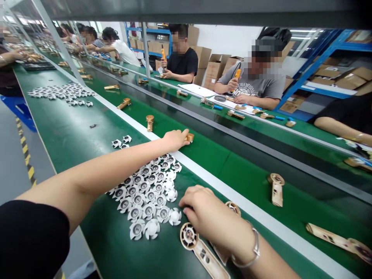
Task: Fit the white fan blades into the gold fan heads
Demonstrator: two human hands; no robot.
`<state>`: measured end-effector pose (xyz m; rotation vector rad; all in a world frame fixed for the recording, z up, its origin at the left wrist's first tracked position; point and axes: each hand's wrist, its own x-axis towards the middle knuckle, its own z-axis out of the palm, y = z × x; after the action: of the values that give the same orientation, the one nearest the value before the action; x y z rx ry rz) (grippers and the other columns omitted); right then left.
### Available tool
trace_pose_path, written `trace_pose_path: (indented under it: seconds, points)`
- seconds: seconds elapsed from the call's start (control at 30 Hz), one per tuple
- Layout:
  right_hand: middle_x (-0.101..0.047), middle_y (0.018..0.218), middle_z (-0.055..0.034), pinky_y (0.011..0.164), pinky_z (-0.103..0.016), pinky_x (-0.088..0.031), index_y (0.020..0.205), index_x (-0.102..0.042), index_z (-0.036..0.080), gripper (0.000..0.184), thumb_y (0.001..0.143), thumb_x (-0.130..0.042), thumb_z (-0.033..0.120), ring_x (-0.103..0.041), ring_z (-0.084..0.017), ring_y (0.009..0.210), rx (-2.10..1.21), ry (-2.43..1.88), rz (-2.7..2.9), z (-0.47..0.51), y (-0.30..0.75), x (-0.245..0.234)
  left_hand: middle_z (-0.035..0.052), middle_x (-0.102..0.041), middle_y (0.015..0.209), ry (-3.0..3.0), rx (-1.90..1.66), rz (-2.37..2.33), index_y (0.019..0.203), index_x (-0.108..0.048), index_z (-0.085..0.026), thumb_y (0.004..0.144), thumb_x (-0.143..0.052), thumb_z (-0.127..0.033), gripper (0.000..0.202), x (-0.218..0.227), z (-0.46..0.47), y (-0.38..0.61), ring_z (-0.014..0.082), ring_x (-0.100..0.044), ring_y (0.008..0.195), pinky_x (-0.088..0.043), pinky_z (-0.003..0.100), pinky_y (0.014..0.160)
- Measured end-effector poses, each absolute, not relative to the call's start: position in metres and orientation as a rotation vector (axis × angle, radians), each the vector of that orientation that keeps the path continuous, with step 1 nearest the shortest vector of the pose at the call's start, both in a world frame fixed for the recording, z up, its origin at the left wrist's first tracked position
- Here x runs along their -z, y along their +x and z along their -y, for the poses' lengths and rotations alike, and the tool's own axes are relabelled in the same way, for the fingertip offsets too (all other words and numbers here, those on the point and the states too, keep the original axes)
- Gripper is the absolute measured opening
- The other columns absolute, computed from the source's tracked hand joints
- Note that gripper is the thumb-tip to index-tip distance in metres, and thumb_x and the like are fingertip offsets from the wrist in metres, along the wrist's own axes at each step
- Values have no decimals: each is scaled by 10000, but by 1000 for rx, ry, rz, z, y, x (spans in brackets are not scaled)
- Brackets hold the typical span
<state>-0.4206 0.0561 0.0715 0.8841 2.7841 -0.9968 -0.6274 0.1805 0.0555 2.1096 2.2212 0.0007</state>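
Stretched out over the green conveyor belt, my left hand (pixel 176 140) has its fingers closed on a gold handheld fan casing (pixel 190 137); its handle is mostly hidden by the hand. My right hand (pixel 203 205) hovers beside the white fan blades (pixel 149 195), fingers loosely curved, thumb and forefinger apart, no object visible between them. Below it, a gold fan casing (pixel 189 236) lies with its round inside facing up. Another casing (pixel 233 208) is partly covered by my right hand and wrist.
More gold casings lie on the belt, including one upright-facing casing (pixel 149 123) and one at right (pixel 276 190). A white strip (pixel 215 186) divides belt from worktable. Further fan blades (pixel 61 92) lie at far left. Across the line, people hold orange tools (pixel 237 75).
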Motion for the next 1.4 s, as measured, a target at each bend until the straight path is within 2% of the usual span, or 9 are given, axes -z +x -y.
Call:
trace_pose_path:
  seconds: [0.2,0.37,0.43,0.53,0.87,0.97,1.07,1.27,1.4]
  points:
    - [-676,840,-59,862,-314,-388,729,-705,189,193,827,-554,118,-589,-197,888,878,916,-2779,-47,-430,-63,168,-496,1360,2278,-113,-2227,1449,-384,-182,918,-567,-448,621,-96,-110,-612,336,-476,1249,-442,397,960]
    - [-650,734,-22,638,-257,-346,748,-623,193,169,850,-501,134,-554,-151,681,912,1080,-2832,-65,-420,-71,77,-670,751,2355,-73,-1905,924,-657,-238,1010,-265,-447,452,-103,30,-559,246,-664,713,-517,362,650]
    - [-635,699,-22,589,-262,-309,758,-599,193,165,860,-476,149,-530,-150,628,887,1230,-2845,-76,-415,-74,77,-700,713,2268,181,-1538,1070,-657,-244,994,-289,-514,464,-82,64,-533,255,-672,588,-513,344,515]
    - [-632,679,-19,584,-254,-314,786,-583,191,141,855,-464,161,-545,-148,607,881,1395,-2846,-89,-408,-74,134,-743,916,2120,239,-1496,1438,-443,-228,934,-400,-647,657,-50,79,-504,332,-725,733,-580,416,585]
    - [-606,594,17,533,-220,-324,595,-577,182,109,672,-571,105,-531,-121,579,1060,1403,-2836,-107,-400,-60,146,-530,1359,2104,38,-1803,1019,-676,-209,950,-525,-401,254,-44,82,-529,317,-614,1121,-564,449,891]
    - [-607,584,17,533,-222,-339,574,-588,182,96,645,-585,117,-539,-125,582,1098,1454,-2825,-110,-398,-57,126,-630,1208,2064,22,-1839,939,-661,-185,952,-497,-256,179,-43,76,-530,294,-634,1072,-542,449,921]
    - [-628,604,9,547,-228,-357,584,-612,178,67,636,-597,139,-555,-131,598,1134,1505,-2816,-114,-395,-54,62,-673,926,1898,-24,-1891,979,-602,-199,870,-516,-133,154,-47,69,-529,254,-665,851,-556,392,767]
    - [-638,644,19,568,-223,-405,686,-644,178,71,666,-576,177,-569,-124,615,1336,1479,-2782,-119,-388,-64,90,-632,1191,1736,-475,-1893,1299,-483,-253,861,-478,-133,454,-64,55,-557,237,-650,991,-519,359,829]
    - [-639,645,23,575,-222,-438,747,-648,182,99,705,-559,188,-575,-116,604,1617,1500,-2649,-109,-388,-81,92,-648,1093,1736,-714,-1910,1453,-339,-263,959,-430,-272,503,-81,33,-577,237,-640,936,-501,361,790]
